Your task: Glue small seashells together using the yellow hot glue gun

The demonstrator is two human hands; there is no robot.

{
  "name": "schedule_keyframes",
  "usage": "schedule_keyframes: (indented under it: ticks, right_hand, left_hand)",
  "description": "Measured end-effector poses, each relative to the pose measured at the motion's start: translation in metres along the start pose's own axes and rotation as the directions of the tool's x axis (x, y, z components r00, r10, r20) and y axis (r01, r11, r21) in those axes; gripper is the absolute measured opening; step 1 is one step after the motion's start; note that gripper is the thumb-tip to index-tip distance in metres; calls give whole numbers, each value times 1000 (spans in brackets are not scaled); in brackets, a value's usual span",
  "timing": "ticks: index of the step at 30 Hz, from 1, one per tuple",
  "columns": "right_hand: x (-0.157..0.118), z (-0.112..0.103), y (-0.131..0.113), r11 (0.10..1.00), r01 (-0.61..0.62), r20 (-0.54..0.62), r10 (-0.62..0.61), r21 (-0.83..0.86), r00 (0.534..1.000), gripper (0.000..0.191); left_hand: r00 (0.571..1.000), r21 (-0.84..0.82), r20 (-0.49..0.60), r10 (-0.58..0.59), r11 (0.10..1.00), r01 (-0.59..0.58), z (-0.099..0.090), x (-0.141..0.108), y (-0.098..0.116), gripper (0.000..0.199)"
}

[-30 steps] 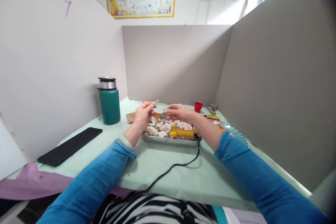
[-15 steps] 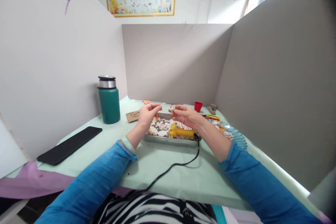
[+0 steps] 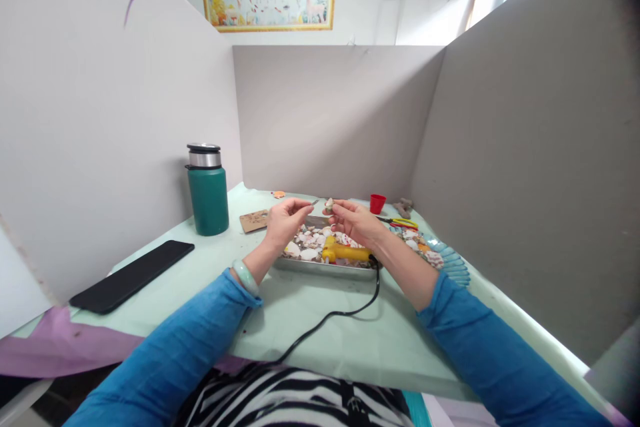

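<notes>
My left hand [image 3: 289,219] pinches a small thin piece [image 3: 315,203] between thumb and fingertips; its kind is too small to make out. Just to its right, my right hand [image 3: 356,221] is closed on a small pale shell [image 3: 329,205], held up in the fingertips. A narrow gap separates the two held pieces. Below both hands stands a metal tray [image 3: 320,267] full of shells [image 3: 308,253]. Across the tray's front right part lies a yellow glue gun [image 3: 347,253], its black cord [image 3: 335,313] running down to the table's front edge.
To the left are a green bottle [image 3: 209,200] and a black phone-like slab [image 3: 135,276]. A brown card [image 3: 253,221] lies beside the tray. At right are a red cup [image 3: 377,203], yellow-handled scissors [image 3: 404,223] and a blue scalloped dish [image 3: 455,268] with shells. Grey panels [image 3: 340,120] enclose the table.
The thin piece in my left hand has turned and now looks darker. The shell in my right hand has tilted slightly more upright. Both hands have barely shifted.
</notes>
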State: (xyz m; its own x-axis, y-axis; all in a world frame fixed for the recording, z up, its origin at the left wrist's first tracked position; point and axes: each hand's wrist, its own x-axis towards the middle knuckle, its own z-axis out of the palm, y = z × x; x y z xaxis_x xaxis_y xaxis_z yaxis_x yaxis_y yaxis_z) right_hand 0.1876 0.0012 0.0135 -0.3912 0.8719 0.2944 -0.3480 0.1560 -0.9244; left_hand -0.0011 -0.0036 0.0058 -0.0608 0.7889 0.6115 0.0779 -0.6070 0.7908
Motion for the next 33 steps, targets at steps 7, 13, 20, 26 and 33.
schedule_keyframes:
  ticks: [7,13,20,26,33]
  right_hand:
    - [-2,5,0,998,-63,-38,63,-9,997,25]
    - [-5,13,-1,996,-85,24,84,21,996,21]
    - [-7,25,4,990,-129,-18,130,57,991,17]
    - [-8,27,6,990,-134,21,133,51,991,18]
    - [-9,32,8,979,40,-69,-55,-199,996,22]
  left_hand:
    - [994,24,-30,107,994,-106,4,-5,6,11]
    - [980,84,-7,197,977,-195,7,-10,12,7]
    - [977,101,22,210,972,-211,8,-13,13,7]
    - [979,115,-2,203,973,-202,7,-12,11,8]
    - [969,187,11,248,951,-245,5,-9,6,9]
